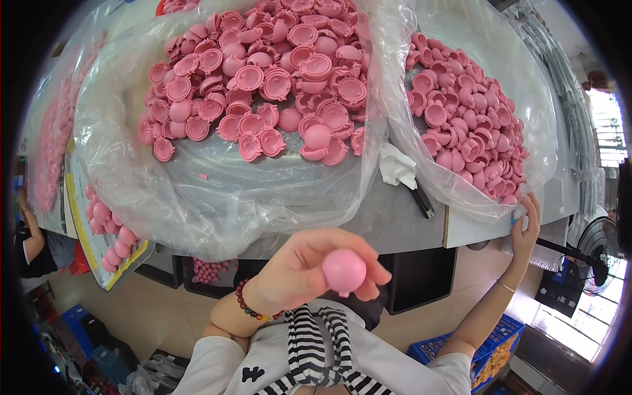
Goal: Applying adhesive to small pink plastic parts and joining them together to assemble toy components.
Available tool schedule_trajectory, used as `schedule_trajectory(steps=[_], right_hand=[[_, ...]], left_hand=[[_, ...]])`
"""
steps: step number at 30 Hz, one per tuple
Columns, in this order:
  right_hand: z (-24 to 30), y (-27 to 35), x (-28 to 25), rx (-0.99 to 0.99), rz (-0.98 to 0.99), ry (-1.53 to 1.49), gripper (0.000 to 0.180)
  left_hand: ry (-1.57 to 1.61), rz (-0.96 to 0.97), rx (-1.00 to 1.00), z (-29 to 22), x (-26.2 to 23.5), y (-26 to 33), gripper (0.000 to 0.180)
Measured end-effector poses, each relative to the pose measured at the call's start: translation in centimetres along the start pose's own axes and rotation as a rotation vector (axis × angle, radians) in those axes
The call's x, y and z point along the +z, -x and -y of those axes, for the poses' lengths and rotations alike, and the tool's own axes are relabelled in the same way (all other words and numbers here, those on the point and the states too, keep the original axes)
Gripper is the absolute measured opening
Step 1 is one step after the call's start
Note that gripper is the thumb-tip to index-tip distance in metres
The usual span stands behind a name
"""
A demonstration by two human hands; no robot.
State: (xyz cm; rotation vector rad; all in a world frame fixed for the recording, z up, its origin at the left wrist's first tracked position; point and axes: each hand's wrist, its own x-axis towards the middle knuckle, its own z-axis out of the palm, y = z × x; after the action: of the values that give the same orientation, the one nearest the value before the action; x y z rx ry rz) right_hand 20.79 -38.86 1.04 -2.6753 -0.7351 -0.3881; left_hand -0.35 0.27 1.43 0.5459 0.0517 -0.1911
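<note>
My left hand (296, 266), raised in front of my chest, has its fingers curled around a closed pink plastic ball (345, 270). A small tab sticks out at the ball's lower side. Out at the right, my right hand (526, 220) reaches to the table edge beside the right heap of pink half-shells (471, 118). Its fingers are stretched and apart; something small, whitish and blue shows at the fingertips, too small to name. Ahead of my left hand lies a larger heap of open hinged pink shells (276, 85) on a clear plastic sheet (197, 210).
Between the heaps lie a crumpled white tissue (397, 164) and a black-handled tool (421, 199). Closed pink balls (112, 227) gather at the left edge. Black bins (421, 282) sit below the table. A fan (592, 253) and a blue crate (507, 329) stand at the right.
</note>
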Motion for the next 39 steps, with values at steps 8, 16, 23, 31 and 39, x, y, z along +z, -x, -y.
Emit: schedule_trajectory(steps=[8,16,23,31,39], right_hand=[[4.4,6.1,0.6,0.367,-0.475,-0.770,0.038],[16.5,5.3,4.8,0.293,-0.491,-1.477,0.063],[25.3,2.4,6.7,0.168,-0.359,-1.421,0.063],[26.0,3.5,6.4,0.270,-0.174,-1.461,0.061],[28.4,2.7,6.8,0.160,0.123,-1.849,0.043]], left_hand=[[-1.561,-1.004,1.099,-6.5,-2.5,7.3,0.038],[-1.855,-1.548,0.943,-11.6,-5.7,8.2,0.024],[-2.129,-0.680,0.657,-6.9,-2.1,-1.0,0.025],[-1.676,-0.645,0.697,-5.3,-1.4,-0.8,0.018],[-0.798,-0.086,0.571,0.8,0.7,-0.5,0.026]])
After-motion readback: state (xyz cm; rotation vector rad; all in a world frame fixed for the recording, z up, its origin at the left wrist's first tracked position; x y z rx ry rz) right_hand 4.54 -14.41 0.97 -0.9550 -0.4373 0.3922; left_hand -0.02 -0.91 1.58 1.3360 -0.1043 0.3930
